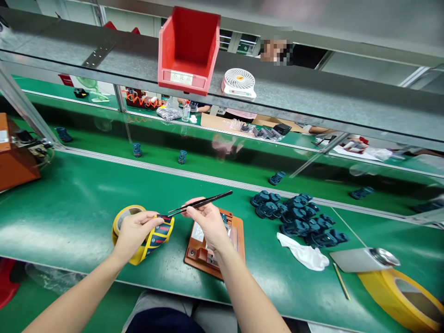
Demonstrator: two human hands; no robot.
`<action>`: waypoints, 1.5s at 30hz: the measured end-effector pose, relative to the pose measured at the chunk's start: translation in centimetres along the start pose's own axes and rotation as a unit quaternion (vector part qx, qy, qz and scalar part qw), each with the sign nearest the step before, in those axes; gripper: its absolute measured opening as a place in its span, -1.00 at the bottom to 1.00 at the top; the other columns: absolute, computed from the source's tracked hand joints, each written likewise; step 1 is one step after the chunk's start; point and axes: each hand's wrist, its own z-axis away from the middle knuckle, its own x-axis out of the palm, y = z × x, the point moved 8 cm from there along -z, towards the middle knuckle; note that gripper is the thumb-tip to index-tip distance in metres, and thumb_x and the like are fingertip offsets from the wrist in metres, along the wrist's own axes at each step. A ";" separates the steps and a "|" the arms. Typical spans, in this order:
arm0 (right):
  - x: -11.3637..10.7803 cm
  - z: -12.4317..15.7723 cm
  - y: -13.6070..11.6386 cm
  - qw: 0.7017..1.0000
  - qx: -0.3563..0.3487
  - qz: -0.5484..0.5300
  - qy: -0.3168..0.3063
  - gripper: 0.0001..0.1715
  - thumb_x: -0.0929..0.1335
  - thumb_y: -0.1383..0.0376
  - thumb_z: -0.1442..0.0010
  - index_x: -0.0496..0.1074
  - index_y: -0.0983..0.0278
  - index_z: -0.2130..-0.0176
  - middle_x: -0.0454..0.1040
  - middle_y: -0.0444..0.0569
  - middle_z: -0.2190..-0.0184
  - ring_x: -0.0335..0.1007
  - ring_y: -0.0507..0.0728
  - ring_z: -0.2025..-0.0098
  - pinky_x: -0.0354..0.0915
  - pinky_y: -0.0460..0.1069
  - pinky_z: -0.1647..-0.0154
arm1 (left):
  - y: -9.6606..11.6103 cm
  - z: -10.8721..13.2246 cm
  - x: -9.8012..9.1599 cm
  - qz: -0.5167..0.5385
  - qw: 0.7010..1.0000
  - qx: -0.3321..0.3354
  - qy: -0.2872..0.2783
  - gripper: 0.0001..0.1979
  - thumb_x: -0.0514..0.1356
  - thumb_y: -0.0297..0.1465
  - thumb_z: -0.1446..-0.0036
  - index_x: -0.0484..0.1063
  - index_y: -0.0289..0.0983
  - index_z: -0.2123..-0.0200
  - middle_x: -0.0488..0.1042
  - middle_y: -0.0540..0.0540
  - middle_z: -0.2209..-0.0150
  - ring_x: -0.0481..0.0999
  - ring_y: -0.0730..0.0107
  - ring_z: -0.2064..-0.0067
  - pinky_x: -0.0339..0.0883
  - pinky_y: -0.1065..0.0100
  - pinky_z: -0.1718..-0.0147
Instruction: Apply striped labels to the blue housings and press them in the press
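Observation:
My left hand grips a yellow roll of printed labels, with a black-and-yellow strip running off it. My right hand is shut on black tweezers, whose tips reach left to the strip's end at my left fingers. Beneath my right hand lies a brown fixture plate, partly hidden by the hand. To its right, dark blue moulded parts lie in a heap on the green bench.
A white glove, metal dish, wooden stick and yellow tape roll lie right. An orange machine stands left. Blue parts sit on a green belt behind a rail. A red bin and fan occupy the overhead shelf.

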 end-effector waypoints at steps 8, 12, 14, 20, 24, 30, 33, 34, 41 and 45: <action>0.1 -0.4 0.1 1.000 -0.001 0.019 -0.011 -0.71 0.54 0.14 -0.12 0.51 0.25 0.24 0.55 -0.08 0.33 0.53 0.13 0.26 0.45 0.01 0.12 | 0.5 0.0 -0.2 -0.095 0.994 0.018 0.041 -0.58 0.42 -0.06 0.13 0.60 -0.31 0.37 0.64 -0.10 0.42 0.64 0.13 0.33 0.51 0.31 0.35; 0.0 -0.1 -0.4 0.998 -0.029 0.049 -0.002 -0.76 0.51 0.15 -0.15 0.51 0.25 0.28 0.54 -0.08 0.35 0.52 0.15 0.26 0.43 0.00 0.15 | 1.5 -0.1 0.5 -0.154 0.987 0.029 0.023 -0.56 0.35 -0.01 0.09 0.61 -0.29 0.35 0.65 -0.11 0.39 0.64 0.09 0.30 0.49 0.29 0.34; -0.7 0.3 -1.4 0.996 -0.058 0.072 0.014 -0.82 0.48 0.19 -0.18 0.51 0.25 0.28 0.53 -0.08 0.34 0.51 0.14 0.25 0.42 -0.01 0.16 | 2.3 -0.5 1.1 -0.183 0.982 0.039 0.000 -0.56 0.31 -0.01 0.04 0.61 -0.26 0.31 0.66 -0.11 0.36 0.64 0.08 0.29 0.46 0.28 0.30; -7.2 2.6 -4.6 0.981 -0.084 0.157 0.077 -0.86 0.44 0.21 -0.21 0.49 0.24 0.27 0.52 -0.10 0.36 0.48 0.12 0.30 0.37 -0.03 0.25 | 3.9 -4.1 6.0 -0.552 0.816 0.135 -0.103 -0.44 -0.03 0.01 -0.28 0.50 -0.32 0.06 0.64 -0.28 0.23 0.63 -0.08 0.19 0.38 0.16 0.19; -12.7 4.1 -4.5 0.981 -0.045 0.161 0.102 -0.74 0.48 0.13 -0.17 0.45 0.25 0.28 0.51 -0.08 0.38 0.49 0.14 0.31 0.38 0.00 0.23 | 1.8 -6.3 9.1 -0.672 0.709 0.114 -0.182 -0.30 -0.09 0.05 -0.32 0.40 -0.45 -0.10 0.62 -0.35 0.33 0.62 -0.19 0.21 0.38 0.13 0.28; -16.5 5.3 -2.3 0.988 -0.001 0.112 0.103 -0.64 0.48 0.04 -0.19 0.42 0.24 0.24 0.55 -0.04 0.33 0.53 0.18 0.22 0.40 0.04 0.13 | 2.6 -6.5 9.3 -0.712 0.677 0.127 -0.133 -0.27 -0.07 0.10 -0.31 0.23 -0.27 -0.32 0.62 -0.35 0.22 0.61 -0.25 0.22 0.38 0.10 0.41; -16.9 5.3 -1.8 0.987 -0.010 0.116 0.108 -0.65 0.48 0.04 -0.20 0.42 0.24 0.24 0.55 -0.05 0.33 0.52 0.17 0.20 0.38 0.02 0.14 | 4.9 -3.2 11.0 -0.631 0.720 0.276 -0.092 -0.44 -0.05 -0.01 -0.37 0.45 -0.30 -0.09 0.60 -0.29 0.18 0.59 -0.09 0.14 0.41 0.12 0.32; -17.0 5.3 -1.7 0.987 -0.013 0.114 0.109 -0.66 0.48 0.05 -0.20 0.42 0.24 0.24 0.55 -0.06 0.32 0.52 0.17 0.20 0.38 0.01 0.15 | 5.2 -1.3 12.2 -0.580 0.731 0.340 -0.119 -0.51 -0.04 -0.06 -0.39 0.48 -0.29 -0.03 0.60 -0.25 0.16 0.57 -0.01 0.10 0.41 0.13 0.23; -17.2 5.1 -0.7 0.990 0.001 0.094 0.107 -0.62 0.50 0.05 -0.18 0.40 0.25 0.23 0.56 -0.04 0.32 0.52 0.17 0.21 0.37 0.02 0.12 | 1.0 9.0 17.9 -0.445 0.686 0.504 -0.278 -0.50 0.20 -0.13 -0.30 0.34 -0.20 -0.22 0.39 -0.21 -0.24 0.31 -0.03 -0.23 0.10 -0.03 -0.22; -17.2 5.1 -0.8 0.988 -0.001 0.112 0.110 -0.60 0.50 0.03 -0.17 0.40 0.25 0.23 0.55 -0.04 0.32 0.51 0.16 0.22 0.36 0.01 0.15 | 0.0 8.9 17.9 -0.445 0.704 0.486 -0.264 -0.56 0.20 -0.24 -0.31 0.34 -0.17 -0.22 0.40 -0.19 -0.24 0.29 -0.01 -0.25 0.06 -0.05 -0.24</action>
